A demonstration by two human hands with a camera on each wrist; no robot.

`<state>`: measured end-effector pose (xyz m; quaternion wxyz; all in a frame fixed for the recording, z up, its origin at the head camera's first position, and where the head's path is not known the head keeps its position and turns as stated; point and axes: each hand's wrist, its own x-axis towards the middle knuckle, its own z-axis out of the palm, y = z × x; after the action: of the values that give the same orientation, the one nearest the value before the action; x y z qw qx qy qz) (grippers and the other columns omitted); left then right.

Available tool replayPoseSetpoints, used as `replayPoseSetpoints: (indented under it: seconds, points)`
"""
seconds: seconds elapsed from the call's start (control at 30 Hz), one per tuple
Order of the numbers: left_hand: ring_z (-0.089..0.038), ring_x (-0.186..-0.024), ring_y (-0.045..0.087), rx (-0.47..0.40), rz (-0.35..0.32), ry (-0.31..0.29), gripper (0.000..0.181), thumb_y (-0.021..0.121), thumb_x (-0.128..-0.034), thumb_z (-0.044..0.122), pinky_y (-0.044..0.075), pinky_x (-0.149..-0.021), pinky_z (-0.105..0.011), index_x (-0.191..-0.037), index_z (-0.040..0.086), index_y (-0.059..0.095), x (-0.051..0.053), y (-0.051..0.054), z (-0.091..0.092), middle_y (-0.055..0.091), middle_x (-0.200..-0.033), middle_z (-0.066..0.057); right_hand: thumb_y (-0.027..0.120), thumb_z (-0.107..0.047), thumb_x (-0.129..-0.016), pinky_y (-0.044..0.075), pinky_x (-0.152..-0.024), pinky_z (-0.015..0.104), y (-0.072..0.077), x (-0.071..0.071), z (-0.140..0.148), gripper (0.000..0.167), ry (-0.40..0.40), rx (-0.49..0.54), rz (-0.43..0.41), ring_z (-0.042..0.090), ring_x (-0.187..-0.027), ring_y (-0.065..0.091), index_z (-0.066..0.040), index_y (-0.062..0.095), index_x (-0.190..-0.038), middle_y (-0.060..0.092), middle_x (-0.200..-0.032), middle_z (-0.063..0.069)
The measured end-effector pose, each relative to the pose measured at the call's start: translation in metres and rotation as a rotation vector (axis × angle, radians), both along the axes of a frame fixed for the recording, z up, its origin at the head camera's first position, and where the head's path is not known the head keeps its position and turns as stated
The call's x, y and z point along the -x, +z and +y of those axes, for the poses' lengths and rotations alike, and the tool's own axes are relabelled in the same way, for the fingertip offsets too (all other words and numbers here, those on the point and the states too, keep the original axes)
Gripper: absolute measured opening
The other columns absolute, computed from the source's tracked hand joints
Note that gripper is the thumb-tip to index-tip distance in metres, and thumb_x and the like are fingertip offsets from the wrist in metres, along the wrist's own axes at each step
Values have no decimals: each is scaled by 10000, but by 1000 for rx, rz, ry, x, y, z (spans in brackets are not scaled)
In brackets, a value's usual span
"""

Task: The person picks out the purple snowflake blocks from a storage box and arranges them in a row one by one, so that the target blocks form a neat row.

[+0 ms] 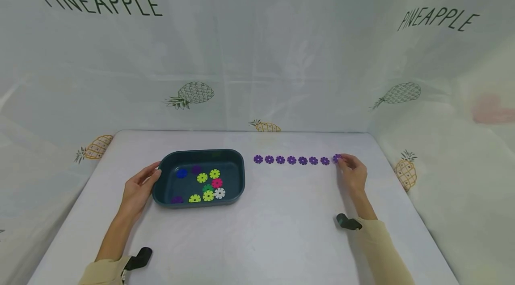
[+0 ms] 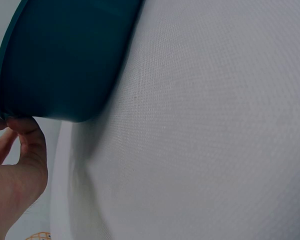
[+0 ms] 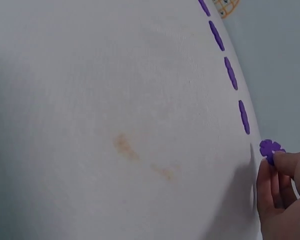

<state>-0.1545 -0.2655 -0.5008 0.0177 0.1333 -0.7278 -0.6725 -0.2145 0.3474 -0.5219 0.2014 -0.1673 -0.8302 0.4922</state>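
My left hand [image 1: 136, 192] grips the left rim of a dark teal tray [image 1: 161, 197]; the left wrist view shows the thumb and fingers [image 2: 34, 145] pinching the tray's edge. Inside the tray lie several flower-shaped discs: yellow [image 1: 208, 195], white [image 1: 219, 193], pink [image 1: 217, 182], blue [image 1: 182, 173], green and purple. At the right end of a straight row of purple flower discs [image 1: 291, 160], my right hand [image 1: 354, 173] pinches another purple flower disc [image 3: 271, 150] between thumb and fingers. In the right wrist view that disc is tilted up, while the row's discs lie flat.
The white table [image 1: 257, 240] ends at a hanging sheet [image 1: 257, 52] printed with pineapples, behind and on both sides. Faint brownish stains [image 3: 125, 146] mark the table surface in the right wrist view. Dark wrist mounts [image 1: 138, 258] sit at both sleeves.
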Motion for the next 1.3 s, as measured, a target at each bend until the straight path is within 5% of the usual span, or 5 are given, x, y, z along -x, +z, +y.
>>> replayPoseSetpoints:
  seconds: [0.27, 0.47, 0.67, 0.87, 1.3]
  points:
    - [20, -984, 554, 34, 3, -3, 594, 665, -1017, 334, 504, -779, -101, -1515, 54, 499, 0, 0, 1, 543, -1137, 126, 680, -138, -1010, 433, -727, 83, 2, 0, 5, 260, 15, -6, -84, 18, -859, 539, 12, 699, -1221, 679, -1116, 156]
    - [29, -963, 572, 12, 10, 5, 584, 672, -1015, 313, 504, -766, -101, -1506, 45, 507, 0, 0, 1, 548, -1126, 117, 674, -86, -1003, 414, -711, 74, 3, 5, 0, 234, 16, -107, -70, 100, -870, 566, 49, 694, -1194, 687, -1094, 219]
    - [30, -949, 579, -11, 26, 6, 578, 685, -1007, 311, 504, -761, -102, -1496, 50, 522, 0, 0, 1, 557, -1114, 115, 579, -8, -1020, 456, -859, 304, 6, 7, -8, 247, 33, -169, -83, 359, -1028, 592, 98, 645, -1233, 640, -1160, 300]
    - [33, -935, 584, -11, 32, 7, 575, 691, -1003, 311, 508, -755, -105, -1488, 46, 531, -2, 1, 1, 561, -1111, 114, 586, -77, -1042, 459, -996, 483, 4, 8, -8, 286, 72, -169, -138, 409, -1147, 570, 79, 607, -1281, 603, -1243, 299]
    - [49, -958, 591, -12, 32, -7, 589, 683, -1007, 322, 508, -763, -105, -1496, 39, 517, -3, 4, 3, 545, -1130, 100, 527, -189, -1081, 471, -941, 399, 5, 7, -1, 341, 88, -156, -191, 370, -1163, 574, 42, 603, -1321, 614, -1264, 261]
